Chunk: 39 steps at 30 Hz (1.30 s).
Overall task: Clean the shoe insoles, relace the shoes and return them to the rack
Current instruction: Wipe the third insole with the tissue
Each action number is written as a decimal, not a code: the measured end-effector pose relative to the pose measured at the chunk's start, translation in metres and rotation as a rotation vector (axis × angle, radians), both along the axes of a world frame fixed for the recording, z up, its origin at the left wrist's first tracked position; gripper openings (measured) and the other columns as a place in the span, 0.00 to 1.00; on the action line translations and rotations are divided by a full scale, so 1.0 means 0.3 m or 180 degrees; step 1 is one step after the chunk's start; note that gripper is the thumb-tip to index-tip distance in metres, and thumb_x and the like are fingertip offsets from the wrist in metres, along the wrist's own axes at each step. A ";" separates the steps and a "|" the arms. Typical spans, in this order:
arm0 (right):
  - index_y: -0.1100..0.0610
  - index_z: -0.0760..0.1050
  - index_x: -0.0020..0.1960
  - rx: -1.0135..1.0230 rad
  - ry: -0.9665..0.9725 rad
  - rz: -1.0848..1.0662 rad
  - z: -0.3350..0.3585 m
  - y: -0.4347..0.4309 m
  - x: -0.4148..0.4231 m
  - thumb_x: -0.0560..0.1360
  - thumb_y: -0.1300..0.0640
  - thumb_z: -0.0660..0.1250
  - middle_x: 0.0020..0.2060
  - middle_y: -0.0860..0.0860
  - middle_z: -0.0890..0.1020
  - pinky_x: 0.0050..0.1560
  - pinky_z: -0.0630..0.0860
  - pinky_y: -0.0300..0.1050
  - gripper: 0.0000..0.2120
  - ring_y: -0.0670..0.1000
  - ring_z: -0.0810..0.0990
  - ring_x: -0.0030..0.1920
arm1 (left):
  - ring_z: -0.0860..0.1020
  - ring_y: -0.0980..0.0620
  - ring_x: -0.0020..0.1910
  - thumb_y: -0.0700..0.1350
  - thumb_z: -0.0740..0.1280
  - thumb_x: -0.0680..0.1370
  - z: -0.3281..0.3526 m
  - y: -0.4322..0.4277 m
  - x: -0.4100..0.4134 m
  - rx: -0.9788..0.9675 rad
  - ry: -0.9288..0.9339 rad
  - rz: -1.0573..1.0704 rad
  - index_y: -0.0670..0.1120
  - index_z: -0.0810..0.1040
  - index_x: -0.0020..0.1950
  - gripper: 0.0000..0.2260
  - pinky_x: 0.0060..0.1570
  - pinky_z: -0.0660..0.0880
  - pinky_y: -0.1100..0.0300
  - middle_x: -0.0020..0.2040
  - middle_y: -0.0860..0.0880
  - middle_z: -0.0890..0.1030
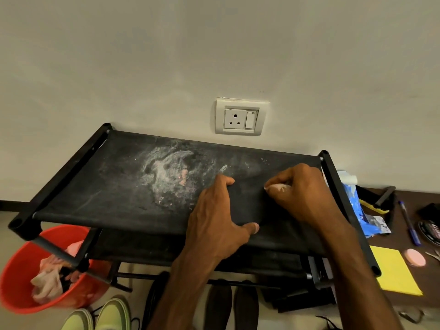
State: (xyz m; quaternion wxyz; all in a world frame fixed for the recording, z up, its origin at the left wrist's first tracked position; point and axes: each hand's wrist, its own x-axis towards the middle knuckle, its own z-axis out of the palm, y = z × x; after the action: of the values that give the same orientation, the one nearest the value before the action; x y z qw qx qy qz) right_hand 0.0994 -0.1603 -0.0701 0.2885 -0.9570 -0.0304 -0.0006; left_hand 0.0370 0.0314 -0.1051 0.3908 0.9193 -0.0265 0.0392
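Observation:
The black shoe rack [71, 206] stands against the wall, its top fabric shelf smeared with white powder [164, 172]. My left hand [219, 217] rests spread on the shelf's front right part, thumb at the front edge. Beside it, my right hand [302, 189] grips a small pale wad [277, 187] and holds it on the fabric near the rack's right end. On the floor below, a pair of lime-green shoes [104, 315] sits at the bottom left. Two dark insoles [231, 306] lie under the rack's front.
A red bucket [16, 277] with pale cloths stands under the rack's left end. To the right a dark table [404, 236] holds a yellow cloth [395, 272], blue packet [357, 208], pen [408, 222], brush [376, 206] and pink sponge [415, 257]. A wall socket [240, 119] sits behind.

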 end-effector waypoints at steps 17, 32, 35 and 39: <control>0.46 0.85 0.42 0.0200 -0.0253 -0.0422 0.058 -0.089 -0.022 0.75 0.52 0.74 0.36 0.41 0.84 0.43 0.79 0.42 0.04 0.43 0.82 0.40 | 0.47 0.53 0.76 0.81 0.56 0.55 0.099 0.199 0.014 0.1149 0.0460 -0.0445 0.59 0.54 0.81 0.56 0.76 0.52 0.46 0.80 0.55 0.52; 0.51 0.86 0.46 0.0163 -0.0429 -0.0869 0.025 -0.095 -0.057 0.75 0.63 0.71 0.40 0.48 0.84 0.42 0.75 0.40 0.08 0.43 0.78 0.37 | 0.65 0.47 0.74 0.72 0.67 0.72 0.043 -0.073 0.127 0.1048 -0.0063 -0.0468 0.52 0.61 0.79 0.42 0.74 0.61 0.46 0.74 0.51 0.69; 0.51 0.86 0.48 0.0289 -0.0619 -0.1015 -0.021 -0.099 -0.116 0.76 0.60 0.73 0.43 0.49 0.86 0.48 0.80 0.47 0.06 0.47 0.81 0.41 | 0.66 0.48 0.71 0.68 0.69 0.73 0.040 -0.073 0.125 0.1207 -0.0143 -0.0489 0.53 0.62 0.78 0.38 0.71 0.62 0.48 0.71 0.52 0.71; 0.49 0.87 0.48 0.0404 -0.0709 -0.0997 -0.068 -0.067 -0.182 0.75 0.54 0.75 0.44 0.47 0.87 0.52 0.82 0.52 0.03 0.50 0.84 0.47 | 0.63 0.49 0.70 0.66 0.73 0.71 0.046 -0.061 0.127 0.1161 -0.0124 -0.0513 0.55 0.62 0.78 0.40 0.71 0.60 0.51 0.71 0.52 0.68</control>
State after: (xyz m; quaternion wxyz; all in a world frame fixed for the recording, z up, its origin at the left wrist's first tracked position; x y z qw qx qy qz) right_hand 0.0449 -0.1805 -0.0904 0.3395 -0.9239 0.0872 -0.1533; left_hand 0.0751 0.0133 -0.0913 0.2191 0.9688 -0.1142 0.0201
